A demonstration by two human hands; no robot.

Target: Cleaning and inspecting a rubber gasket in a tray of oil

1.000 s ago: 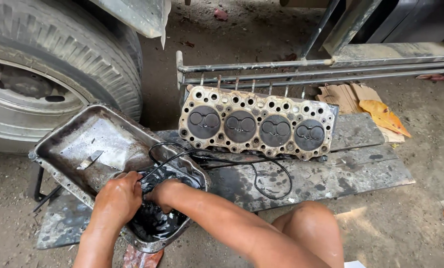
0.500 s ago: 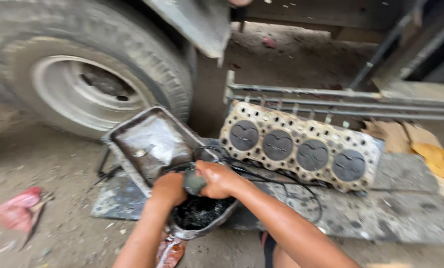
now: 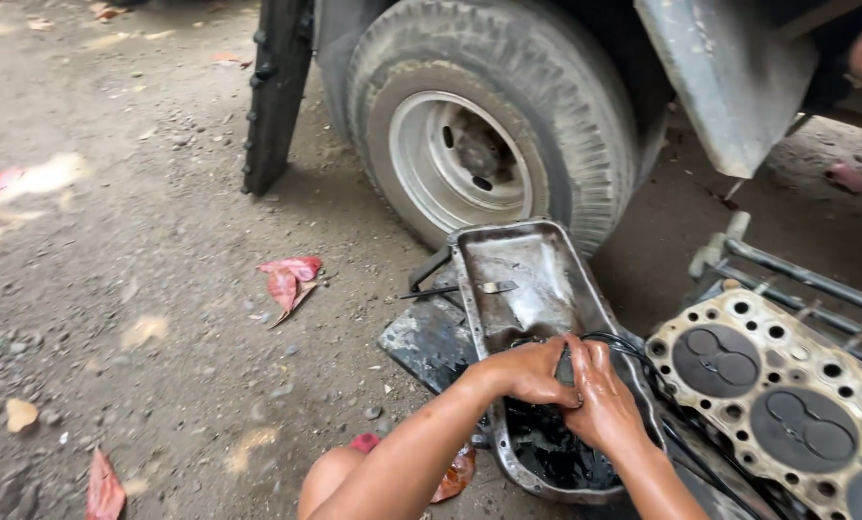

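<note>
Here, my left hand (image 3: 527,374) and right hand (image 3: 600,397) meet over the oil pan (image 3: 522,279), both slick with dark oil. Between them I clasp a small dark part (image 3: 566,369); my right fingers (image 3: 585,361) curl over it and my left fingers close against it from the other side. What the part is I cannot tell, since my hands hide most of it. The pan lies on a dark sheet (image 3: 426,339) on the dirt ground, its deep near end holding black oil (image 3: 556,448) just below my hands. A thin metal strip (image 3: 496,286) rests in the shallow far end. A black cable (image 3: 633,345) loops from beside my right hand toward the cylinder head (image 3: 787,400), which lies face up just right of the pan. Behind the pan stands a truck wheel (image 3: 479,144). Red leaves (image 3: 288,279) lie well apart on the left.
</note>
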